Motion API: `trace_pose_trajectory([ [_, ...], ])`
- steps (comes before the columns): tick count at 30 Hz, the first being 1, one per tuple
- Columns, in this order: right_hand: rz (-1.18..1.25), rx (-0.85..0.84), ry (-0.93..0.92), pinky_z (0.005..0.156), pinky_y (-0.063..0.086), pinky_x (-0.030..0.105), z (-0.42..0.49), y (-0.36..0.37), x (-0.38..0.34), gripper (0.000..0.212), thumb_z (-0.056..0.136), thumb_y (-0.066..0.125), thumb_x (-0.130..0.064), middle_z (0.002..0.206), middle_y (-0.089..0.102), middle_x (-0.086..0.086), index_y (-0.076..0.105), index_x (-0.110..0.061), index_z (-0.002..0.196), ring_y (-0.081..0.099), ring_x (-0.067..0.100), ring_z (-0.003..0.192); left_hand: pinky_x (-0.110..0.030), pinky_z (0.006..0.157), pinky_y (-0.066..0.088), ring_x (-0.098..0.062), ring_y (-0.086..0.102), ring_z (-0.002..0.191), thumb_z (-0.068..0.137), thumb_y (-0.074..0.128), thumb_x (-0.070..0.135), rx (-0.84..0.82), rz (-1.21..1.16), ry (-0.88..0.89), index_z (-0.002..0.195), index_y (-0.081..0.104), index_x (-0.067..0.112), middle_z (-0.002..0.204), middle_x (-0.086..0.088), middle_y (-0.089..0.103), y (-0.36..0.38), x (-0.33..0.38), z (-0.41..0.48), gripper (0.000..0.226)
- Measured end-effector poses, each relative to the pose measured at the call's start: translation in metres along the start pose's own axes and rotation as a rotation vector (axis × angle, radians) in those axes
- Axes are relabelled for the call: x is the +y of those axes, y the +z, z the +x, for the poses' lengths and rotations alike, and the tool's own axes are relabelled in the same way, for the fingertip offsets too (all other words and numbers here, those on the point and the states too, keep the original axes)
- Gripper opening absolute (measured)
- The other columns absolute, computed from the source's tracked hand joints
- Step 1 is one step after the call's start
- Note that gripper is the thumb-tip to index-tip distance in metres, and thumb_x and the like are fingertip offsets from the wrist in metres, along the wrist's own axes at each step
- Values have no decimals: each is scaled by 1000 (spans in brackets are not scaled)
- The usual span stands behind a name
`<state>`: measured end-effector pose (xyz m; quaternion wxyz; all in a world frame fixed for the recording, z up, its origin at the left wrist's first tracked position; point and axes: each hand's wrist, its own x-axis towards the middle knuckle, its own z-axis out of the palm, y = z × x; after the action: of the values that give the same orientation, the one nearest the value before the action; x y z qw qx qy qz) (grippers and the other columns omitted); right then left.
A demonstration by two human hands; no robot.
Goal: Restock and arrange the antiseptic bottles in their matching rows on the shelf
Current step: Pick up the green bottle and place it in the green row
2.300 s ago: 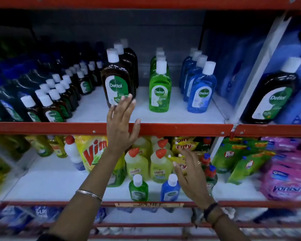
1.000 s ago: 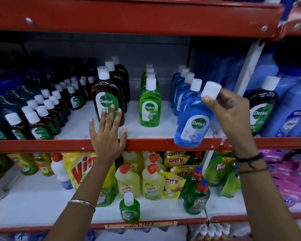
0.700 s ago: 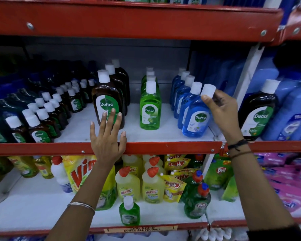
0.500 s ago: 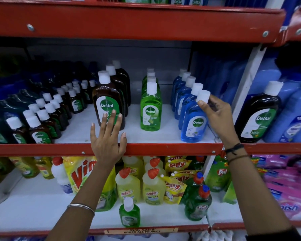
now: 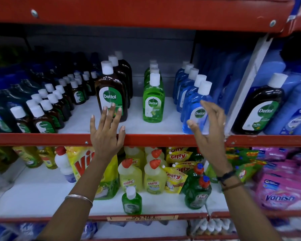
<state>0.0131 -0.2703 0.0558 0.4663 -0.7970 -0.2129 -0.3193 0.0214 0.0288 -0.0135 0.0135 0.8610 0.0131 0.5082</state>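
Note:
A blue antiseptic bottle [image 5: 196,108] with a white cap stands at the front of the blue row [image 5: 186,80] on the upper white shelf [image 5: 137,126]. My right hand [image 5: 208,129] is open just in front of it, fingers spread, not gripping. My left hand [image 5: 107,131] rests open on the red shelf edge [image 5: 155,139], fingertips against the front brown bottle [image 5: 109,94]. A green row [image 5: 153,100] stands between the brown and blue rows. A small green antiseptic bottle [image 5: 131,200] stands alone on the lower shelf's front edge.
Small brown bottles [image 5: 47,105] fill the upper shelf's left side. A large brown bottle [image 5: 261,108] and big blue bottles [image 5: 295,112] stand past the white divider [image 5: 245,87]. Below are yellow cleaner bottles [image 5: 142,176], green dish liquid [image 5: 197,192], a yellow pouch [image 5: 83,164] and pink packs [image 5: 281,188].
My right hand carried the blue bottle up from the lower shelf, set it at the front of the blue row, and has let go. The left hand stayed on the shelf edge.

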Motion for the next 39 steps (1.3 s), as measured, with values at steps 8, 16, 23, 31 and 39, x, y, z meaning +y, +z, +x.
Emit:
trace_pose_trajectory([
  [8,184,-549,261,102,39,24,-141,98,0,54,86,52,-58,132,46,-10,44,-33,133,45,3,123,-51,118,13,-20,29,146,102,24,43,-5,6,-9,149,35,22,155,-3,39,2,-13,-6,52],
  [16,158,-787,469,90,37,28,-202,163,30,53,82,71,-29,126,48,0,47,-21,129,47,19,117,-51,116,17,-21,36,142,102,25,42,56,-22,15,145,41,21,149,-2,47,6,-14,-6,51],
  [23,241,-766,495,85,44,29,-192,156,38,34,77,77,-25,101,57,-3,59,-22,105,55,20,99,-48,118,15,-21,35,142,101,26,41,33,-27,23,146,40,20,148,-2,48,4,-15,-6,51],
  [31,323,-515,281,68,39,22,-117,107,-10,28,75,69,-47,86,56,-7,63,-24,89,53,11,81,-49,117,15,-20,33,143,102,25,40,-17,-31,19,147,38,21,149,-1,47,0,-14,-5,51],
  [39,520,-208,56,80,58,43,-2,44,-80,28,79,68,-33,103,72,8,68,-23,105,69,26,95,-51,115,19,-20,32,144,101,27,41,-58,-54,1,147,37,21,151,-2,44,-4,-13,-4,52],
])
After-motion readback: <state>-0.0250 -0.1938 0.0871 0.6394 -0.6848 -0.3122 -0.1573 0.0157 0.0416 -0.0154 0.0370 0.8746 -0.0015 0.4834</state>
